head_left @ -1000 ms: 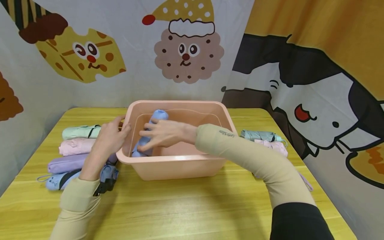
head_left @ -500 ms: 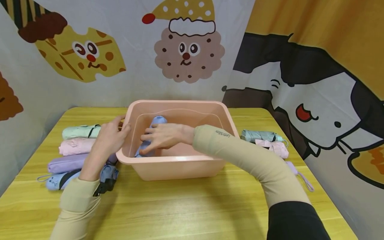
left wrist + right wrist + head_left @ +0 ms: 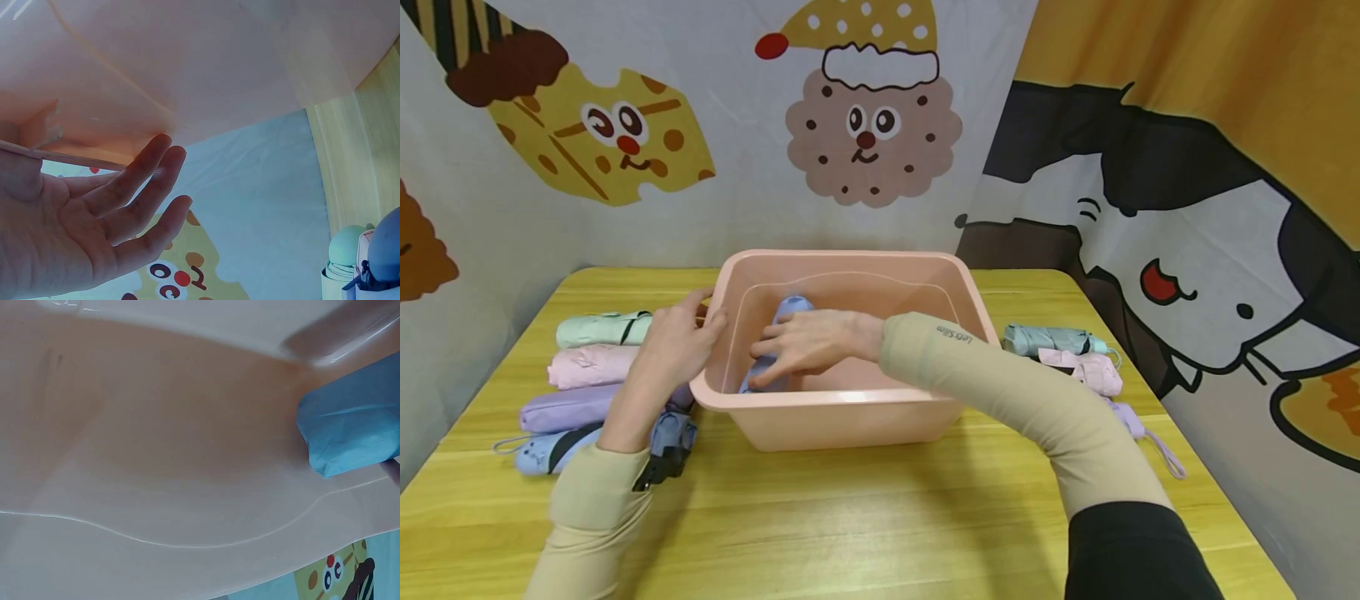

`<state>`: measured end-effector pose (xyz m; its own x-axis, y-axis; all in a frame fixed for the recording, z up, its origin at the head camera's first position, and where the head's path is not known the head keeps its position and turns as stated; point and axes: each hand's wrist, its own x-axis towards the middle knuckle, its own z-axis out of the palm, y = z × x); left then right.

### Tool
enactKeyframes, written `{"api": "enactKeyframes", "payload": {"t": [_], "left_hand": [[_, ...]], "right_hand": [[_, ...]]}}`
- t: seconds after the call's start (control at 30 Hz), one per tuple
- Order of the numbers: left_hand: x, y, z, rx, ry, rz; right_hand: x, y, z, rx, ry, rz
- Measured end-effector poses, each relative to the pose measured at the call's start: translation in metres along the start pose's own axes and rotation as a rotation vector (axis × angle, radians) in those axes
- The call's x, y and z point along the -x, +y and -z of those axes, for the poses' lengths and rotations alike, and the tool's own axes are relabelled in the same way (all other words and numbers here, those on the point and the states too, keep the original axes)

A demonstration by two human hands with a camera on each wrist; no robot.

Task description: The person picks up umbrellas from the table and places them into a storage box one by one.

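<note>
In the head view, a pink plastic basin [image 3: 842, 423] stands mid-table. My right hand [image 3: 808, 340] reaches into its left side and holds a folded blue umbrella [image 3: 793, 306], fingers spread across it. The right wrist view shows one end of that umbrella [image 3: 353, 419] against the basin's inner wall; the hand is almost wholly out of that view. My left hand [image 3: 679, 343] grips the basin's left rim. In the left wrist view, the left hand's fingers [image 3: 147, 206] lie gently bent at the outer wall, below the rim, and the thumb is mostly hidden.
Left of the basin lie several folded umbrellas: mint [image 3: 598, 331], pink [image 3: 591, 367], purple [image 3: 567, 408] and blue [image 3: 542, 456], partly behind my left arm. On the right lie a grey-green one [image 3: 1051, 340], a pink one [image 3: 1097, 372] and a lilac one [image 3: 1126, 417], partly covered by my right sleeve.
My right hand has lowered the blue umbrella deeper into the basin, and its far end has dropped. The left hand keeps its place at the rim.
</note>
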<state>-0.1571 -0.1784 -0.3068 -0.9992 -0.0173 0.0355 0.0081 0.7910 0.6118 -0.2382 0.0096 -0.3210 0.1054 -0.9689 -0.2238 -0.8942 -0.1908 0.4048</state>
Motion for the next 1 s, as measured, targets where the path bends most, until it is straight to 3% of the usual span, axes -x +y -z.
{"api": "enactKeyframes", "payload": {"t": [1.0], "left_hand": [[0.000,0.002,0.000,0.010,-0.024,0.030]], "right_hand": [[-0.003,0.001,-0.011,-0.094,-0.077,-0.014]]}}
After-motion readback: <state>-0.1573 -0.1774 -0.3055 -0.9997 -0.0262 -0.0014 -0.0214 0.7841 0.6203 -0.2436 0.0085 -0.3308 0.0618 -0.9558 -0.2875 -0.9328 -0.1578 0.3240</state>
